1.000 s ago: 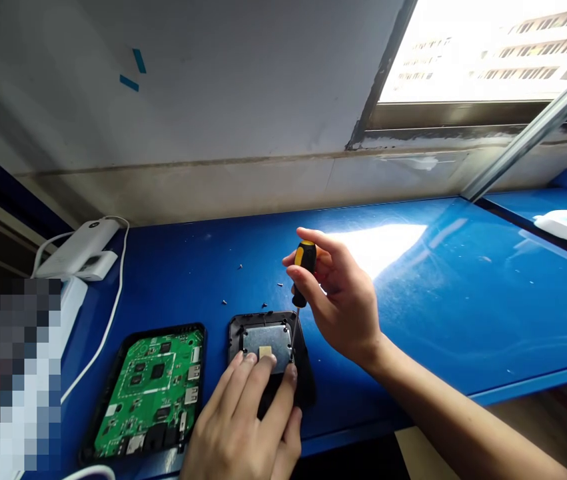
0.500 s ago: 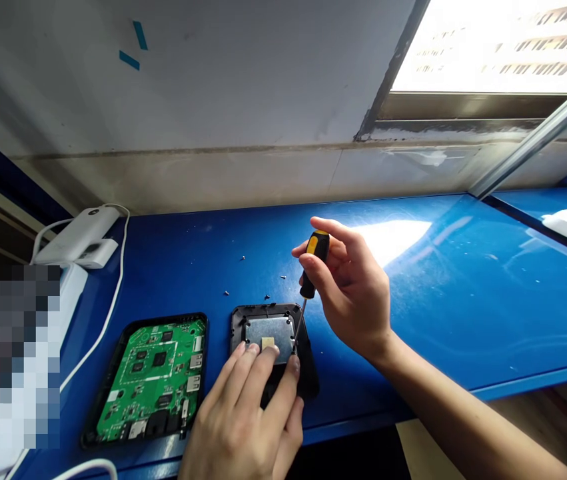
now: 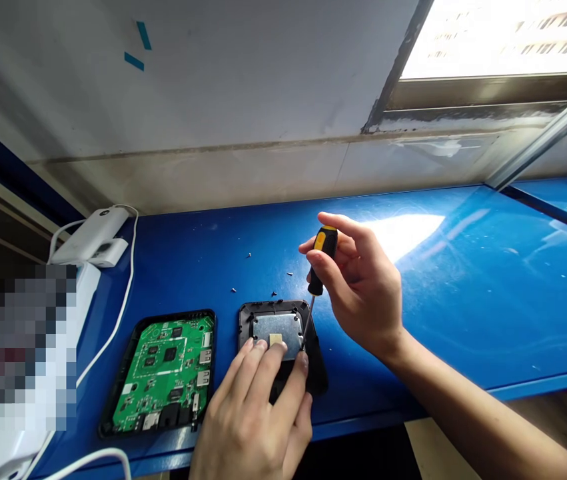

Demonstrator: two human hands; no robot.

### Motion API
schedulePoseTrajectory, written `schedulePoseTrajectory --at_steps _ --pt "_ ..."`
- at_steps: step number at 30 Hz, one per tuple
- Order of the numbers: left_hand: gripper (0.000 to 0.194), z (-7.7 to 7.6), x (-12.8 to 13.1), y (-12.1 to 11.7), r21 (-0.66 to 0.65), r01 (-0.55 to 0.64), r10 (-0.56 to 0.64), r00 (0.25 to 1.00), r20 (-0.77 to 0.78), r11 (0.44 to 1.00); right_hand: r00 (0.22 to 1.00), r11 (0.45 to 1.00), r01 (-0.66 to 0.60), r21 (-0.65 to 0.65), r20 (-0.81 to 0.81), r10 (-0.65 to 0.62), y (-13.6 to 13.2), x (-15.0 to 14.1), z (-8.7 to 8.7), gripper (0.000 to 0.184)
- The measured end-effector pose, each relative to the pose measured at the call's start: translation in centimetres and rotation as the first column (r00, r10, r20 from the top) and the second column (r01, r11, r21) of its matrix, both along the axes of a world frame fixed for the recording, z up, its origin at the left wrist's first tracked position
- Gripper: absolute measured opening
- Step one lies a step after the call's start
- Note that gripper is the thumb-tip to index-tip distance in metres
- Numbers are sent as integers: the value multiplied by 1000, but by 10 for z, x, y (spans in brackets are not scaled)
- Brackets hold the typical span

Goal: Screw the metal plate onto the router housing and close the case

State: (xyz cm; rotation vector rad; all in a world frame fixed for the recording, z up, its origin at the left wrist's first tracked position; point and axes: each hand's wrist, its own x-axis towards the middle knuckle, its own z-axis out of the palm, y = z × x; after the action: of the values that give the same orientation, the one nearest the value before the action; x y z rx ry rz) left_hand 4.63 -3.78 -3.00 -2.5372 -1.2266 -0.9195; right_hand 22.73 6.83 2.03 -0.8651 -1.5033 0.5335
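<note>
Window (image 3: 508, 43) blown out upper R; glare on bench (image 3: 453, 293); L dim.

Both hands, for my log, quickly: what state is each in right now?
Left hand: open, fingers resting over the black casing.
Right hand: closed around the screwdriver.

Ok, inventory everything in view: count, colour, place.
casing cover: 1, black, front centre
metal plate: 1, silver, in cover
pad: 1, beige, on plate
screwdriver: 1, black-yellow, at plate's right edge
circuit board: 1, green, left of cover
casing tray: 1, black, around board
loose screws: 4, colour unclear, behind cover
devices: several, white, left and far right
cables: at least 2, white, left
tabletop: 1, blue, beneath
wall: 1, grey, back
tape strips: 2, blue, on wall
window: 1, white, upper right
post: 1, grey, right
pixelated patch: 1, mixed, left
left hand: 1, bare, on cover
right hand: 1, bare, holding screwdriver
</note>
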Motion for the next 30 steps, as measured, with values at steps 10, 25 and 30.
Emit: schedulePoseTrajectory --at_steps 10,25,30 --pt "35 0 0 -1 -23 -12 12 1000 21 1000 998 997 -67 38 1 67 -4 0 2 34" --pt "28 1 0 1 -25 -35 36 998 44 999 990 979 -140 150 42 135 -22 4 7 43" --pt "29 -2 0 2 -8 -43 43 999 -1 999 967 946 -242 216 135 217 -26 9 8 54"
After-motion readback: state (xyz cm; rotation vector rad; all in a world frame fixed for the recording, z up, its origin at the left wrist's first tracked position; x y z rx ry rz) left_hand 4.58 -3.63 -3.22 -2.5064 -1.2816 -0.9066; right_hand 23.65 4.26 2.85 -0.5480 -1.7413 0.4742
